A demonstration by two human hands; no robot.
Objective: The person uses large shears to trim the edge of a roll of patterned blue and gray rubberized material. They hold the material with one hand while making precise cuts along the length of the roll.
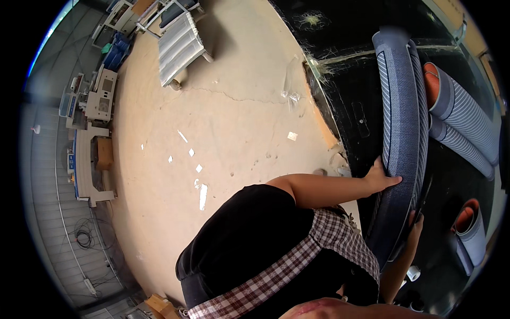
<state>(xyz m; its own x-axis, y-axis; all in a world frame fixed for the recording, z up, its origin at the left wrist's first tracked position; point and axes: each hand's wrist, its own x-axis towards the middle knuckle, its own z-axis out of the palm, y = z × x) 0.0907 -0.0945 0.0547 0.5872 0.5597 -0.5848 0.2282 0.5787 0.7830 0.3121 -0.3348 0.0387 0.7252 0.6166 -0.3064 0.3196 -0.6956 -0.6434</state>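
Observation:
A long rolled mat [402, 117], blue-grey with striped borders, lies lengthwise on the black table [348, 80]. Against its left side is my left hand [381, 178], gripping the roll with a finger stretched across its top. My right hand [416, 226] holds the opposite edge lower down, nearer my body; some of its fingers are hidden. To the right of this roll rest a larger striped roll with an orange inside [465, 109] and a thinner striped roll [462, 146] beside it.
A short roll [470, 231] with an orange inside stands at the table's right. Near my right forearm sits a small white roll [413, 273]. A grey slatted rack [183, 48] stands on the floor at the far left. Paper scraps [203, 196] litter the floor. Machines [101, 95] line the left wall.

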